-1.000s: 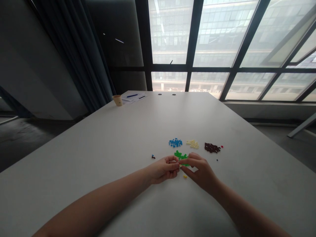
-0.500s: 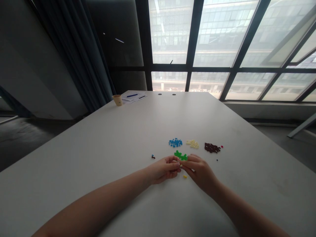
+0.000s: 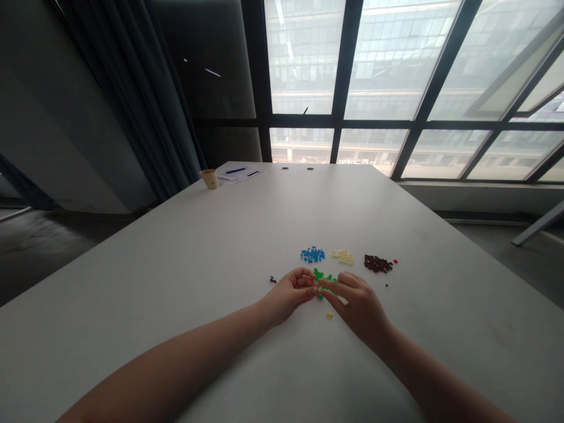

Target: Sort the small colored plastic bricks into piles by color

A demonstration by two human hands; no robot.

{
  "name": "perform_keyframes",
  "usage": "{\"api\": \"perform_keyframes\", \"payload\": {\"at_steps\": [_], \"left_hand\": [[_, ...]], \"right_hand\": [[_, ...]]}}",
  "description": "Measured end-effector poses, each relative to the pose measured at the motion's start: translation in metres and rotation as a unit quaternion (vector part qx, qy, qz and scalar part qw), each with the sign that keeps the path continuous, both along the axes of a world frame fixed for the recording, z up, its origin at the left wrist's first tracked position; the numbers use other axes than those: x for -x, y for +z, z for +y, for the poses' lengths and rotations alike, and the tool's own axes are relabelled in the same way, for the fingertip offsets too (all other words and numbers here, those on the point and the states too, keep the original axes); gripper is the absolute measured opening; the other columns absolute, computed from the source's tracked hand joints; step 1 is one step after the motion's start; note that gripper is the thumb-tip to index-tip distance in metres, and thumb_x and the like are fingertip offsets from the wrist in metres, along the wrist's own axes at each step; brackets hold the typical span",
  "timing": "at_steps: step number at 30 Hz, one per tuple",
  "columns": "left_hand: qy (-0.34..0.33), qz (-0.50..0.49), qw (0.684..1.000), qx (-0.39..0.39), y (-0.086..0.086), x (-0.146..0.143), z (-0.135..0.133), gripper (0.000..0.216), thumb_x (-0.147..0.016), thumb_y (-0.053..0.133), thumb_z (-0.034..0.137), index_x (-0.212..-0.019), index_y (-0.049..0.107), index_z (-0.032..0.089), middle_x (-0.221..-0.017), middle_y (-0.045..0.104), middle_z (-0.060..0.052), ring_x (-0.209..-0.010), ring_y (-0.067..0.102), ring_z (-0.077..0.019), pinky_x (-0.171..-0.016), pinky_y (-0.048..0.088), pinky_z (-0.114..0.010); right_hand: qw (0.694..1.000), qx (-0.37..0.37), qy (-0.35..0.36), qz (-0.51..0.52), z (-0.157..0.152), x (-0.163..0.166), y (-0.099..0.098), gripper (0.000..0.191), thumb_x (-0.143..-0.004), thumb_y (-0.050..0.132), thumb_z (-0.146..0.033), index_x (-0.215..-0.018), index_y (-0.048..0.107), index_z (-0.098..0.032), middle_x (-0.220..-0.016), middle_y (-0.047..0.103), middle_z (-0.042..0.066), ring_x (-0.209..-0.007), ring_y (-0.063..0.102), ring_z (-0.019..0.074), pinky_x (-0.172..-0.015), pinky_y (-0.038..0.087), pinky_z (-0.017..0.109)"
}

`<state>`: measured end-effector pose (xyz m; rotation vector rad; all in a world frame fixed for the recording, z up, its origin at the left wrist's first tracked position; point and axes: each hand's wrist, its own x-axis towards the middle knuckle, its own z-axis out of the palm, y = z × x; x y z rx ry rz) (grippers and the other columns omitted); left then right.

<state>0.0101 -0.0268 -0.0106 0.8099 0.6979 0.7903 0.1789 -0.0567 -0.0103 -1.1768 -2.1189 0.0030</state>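
My left hand (image 3: 291, 295) and my right hand (image 3: 358, 298) meet fingertip to fingertip just above the white table (image 3: 247, 364). Pinched between them is a tiny pale yellow brick (image 3: 320, 289), mostly covered by my fingers. Green bricks (image 3: 318, 274) lie right behind and under my fingertips, partly hidden by the right hand. A brighter yellow brick (image 3: 329, 315) rests on the table, nearer to me than the hands. Left of my left hand sit a few small blue and brown bricks (image 3: 273, 280).
Beyond the hands lie piles of blue bricks (image 3: 312, 255), cream bricks (image 3: 343, 257) and dark brown bricks (image 3: 378, 264). A red piece (image 3: 395, 261) and a small dark piece (image 3: 386, 285) are at the right. Far left stands a paper cup (image 3: 210, 179) beside papers (image 3: 238, 176) with pens.
My left hand's fingers have lifted and uncurled slightly, and more green shows beneath the fingertips. The right hand stays in nearly the same place.
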Motion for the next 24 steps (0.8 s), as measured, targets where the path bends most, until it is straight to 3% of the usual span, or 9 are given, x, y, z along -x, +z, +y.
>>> {"api": "perform_keyframes", "payload": {"at_steps": [9,12,14,16,19,21,22,24], "left_hand": [[0.0,0.003,1.0,-0.023,-0.006,-0.003,0.0,0.043,-0.047,0.08,0.025,-0.074,0.05,0.014,-0.065,0.055,0.003,-0.061,0.051,-0.006,-0.064,0.037,-0.02],[0.007,0.062,0.996,-0.069,-0.007,0.0,0.006,0.039,-0.053,0.076,0.032,-0.076,0.049,0.015,-0.066,0.053,0.003,-0.062,0.051,-0.0076,-0.064,0.038,-0.021],[0.017,0.159,0.978,-0.137,0.0,0.008,0.016,0.033,-0.062,0.068,0.037,-0.079,0.049,0.015,-0.067,0.052,0.002,-0.063,0.051,-0.0089,-0.063,0.038,-0.022],[0.016,0.305,0.923,-0.235,0.012,0.021,0.027,0.025,-0.07,0.06,0.036,-0.081,0.051,0.015,-0.072,0.053,0.0,-0.066,0.051,-0.0108,-0.064,0.039,-0.024],[-0.037,0.537,0.76,-0.364,0.031,0.044,0.04,0.014,-0.075,0.053,0.025,-0.085,0.055,0.016,-0.09,0.055,-0.005,-0.085,0.051,-0.0162,-0.077,0.039,-0.028],[-0.051,0.657,0.65,-0.38,0.038,0.056,0.044,0.017,-0.073,0.053,0.017,-0.09,0.057,0.016,-0.1,0.052,-0.009,-0.097,0.048,-0.02,-0.083,0.037,-0.03],[-0.07,0.695,0.612,-0.372,0.04,0.06,0.044,0.02,-0.072,0.054,0.015,-0.092,0.057,0.015,-0.103,0.051,-0.01,-0.099,0.047,-0.0211,-0.083,0.037,-0.03],[-0.13,0.731,0.574,-0.345,0.04,0.063,0.044,0.025,-0.07,0.057,0.016,-0.095,0.057,0.015,-0.103,0.052,-0.011,-0.097,0.049,-0.0216,-0.079,0.038,-0.028]], "right_hand": [[0.999,-0.001,0.022,0.043,-0.002,0.005,-0.002,0.016,-0.082,0.052,-0.027,-0.087,0.067,-0.023,-0.064,0.055,0.001,-0.063,0.05,0.0132,-0.063,0.038,0.026],[0.999,0.013,0.005,0.042,0.003,-0.002,-0.004,0.016,-0.082,0.053,-0.029,-0.083,0.068,-0.023,-0.062,0.055,0.001,-0.062,0.051,0.0132,-0.062,0.038,0.026],[0.998,0.031,-0.033,0.041,0.012,-0.013,-0.005,0.015,-0.08,0.055,-0.03,-0.08,0.068,-0.023,-0.064,0.057,0.001,-0.064,0.053,0.0137,-0.063,0.039,0.026],[0.993,0.063,-0.092,0.034,0.023,-0.029,-0.007,0.013,-0.077,0.058,-0.03,-0.078,0.068,-0.023,-0.071,0.061,0.002,-0.069,0.055,0.0147,-0.067,0.04,0.026],[0.974,0.132,-0.184,-0.025,0.039,-0.05,-0.009,0.012,-0.077,0.058,-0.027,-0.075,0.068,-0.022,-0.076,0.063,0.002,-0.073,0.057,0.016,-0.067,0.04,0.027],[0.959,0.167,-0.219,-0.07,0.046,-0.055,-0.012,0.014,-0.079,0.055,-0.024,-0.078,0.069,-0.022,-0.081,0.064,0.002,-0.074,0.058,0.0159,-0.067,0.039,0.026],[0.953,0.178,-0.229,-0.086,0.048,-0.055,-0.013,0.015,-0.079,0.053,-0.022,-0.08,0.069,-0.022,-0.083,0.064,0.002,-0.075,0.058,0.0157,-0.068,0.039,0.026],[0.947,0.188,-0.237,-0.11,0.051,-0.049,-0.014,0.016,-0.08,0.053,-0.021,-0.083,0.069,-0.023,-0.087,0.065,0.002,-0.077,0.058,0.0153,-0.067,0.038,0.025]]}}
